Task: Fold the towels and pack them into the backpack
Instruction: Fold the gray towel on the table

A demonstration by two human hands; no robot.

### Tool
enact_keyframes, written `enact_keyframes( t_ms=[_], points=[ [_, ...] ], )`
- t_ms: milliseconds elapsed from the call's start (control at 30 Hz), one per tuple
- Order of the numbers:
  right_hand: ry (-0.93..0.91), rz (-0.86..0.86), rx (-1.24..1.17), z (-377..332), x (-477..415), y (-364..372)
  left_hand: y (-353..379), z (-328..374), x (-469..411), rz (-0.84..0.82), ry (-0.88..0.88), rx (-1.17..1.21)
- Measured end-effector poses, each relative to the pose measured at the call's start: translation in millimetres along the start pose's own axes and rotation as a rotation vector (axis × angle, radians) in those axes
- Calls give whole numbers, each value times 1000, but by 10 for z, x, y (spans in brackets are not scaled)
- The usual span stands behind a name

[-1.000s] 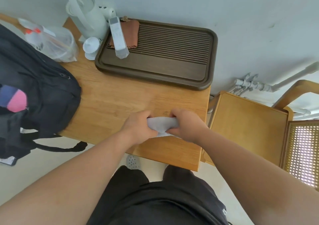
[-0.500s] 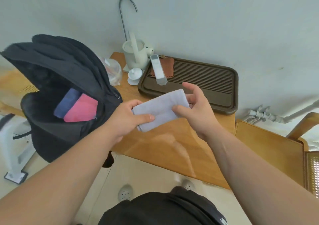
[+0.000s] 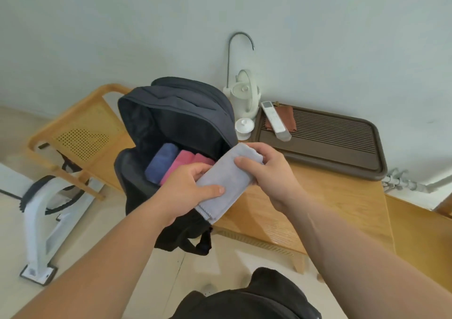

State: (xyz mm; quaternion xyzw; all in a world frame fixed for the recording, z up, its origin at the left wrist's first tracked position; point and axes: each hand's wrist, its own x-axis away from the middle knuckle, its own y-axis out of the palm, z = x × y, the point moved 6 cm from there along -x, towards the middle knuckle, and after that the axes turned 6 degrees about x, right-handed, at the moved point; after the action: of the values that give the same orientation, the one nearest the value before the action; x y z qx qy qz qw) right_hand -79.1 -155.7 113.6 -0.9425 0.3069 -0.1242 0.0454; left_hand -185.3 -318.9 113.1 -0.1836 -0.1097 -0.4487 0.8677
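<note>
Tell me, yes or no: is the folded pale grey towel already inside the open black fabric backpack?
No, the left hand and right hand hold the pale grey towel wholly outside the black backpack, by its opening.

No legible text, label, brand, number or sign is found anywhere in the view. The remote control (image 3: pixel 275 120), right of centre in the upper half of the frame, has a small panel at its far end, but the marks on it are too small and blurred to read. The backpack (image 3: pixel 186 103) at centre and the grey towel (image 3: pixel 227 179) just below it show plain fabric on their visible faces, with no lettering that can be made out.
</note>
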Motion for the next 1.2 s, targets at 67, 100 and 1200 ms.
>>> enact_keyframes(
  t_ms=[67,100,1200],
  points=[
    [68,-42,-33,32,-76,280,-232,-106,49,46,-25,7],
    [90,-57,-33,40,-116,427,-355,-158,71,83,-40,0],
    [688,458,-48,654,-1571,2506,-2438,-1390,-747,-287,372,-823]
  ],
)
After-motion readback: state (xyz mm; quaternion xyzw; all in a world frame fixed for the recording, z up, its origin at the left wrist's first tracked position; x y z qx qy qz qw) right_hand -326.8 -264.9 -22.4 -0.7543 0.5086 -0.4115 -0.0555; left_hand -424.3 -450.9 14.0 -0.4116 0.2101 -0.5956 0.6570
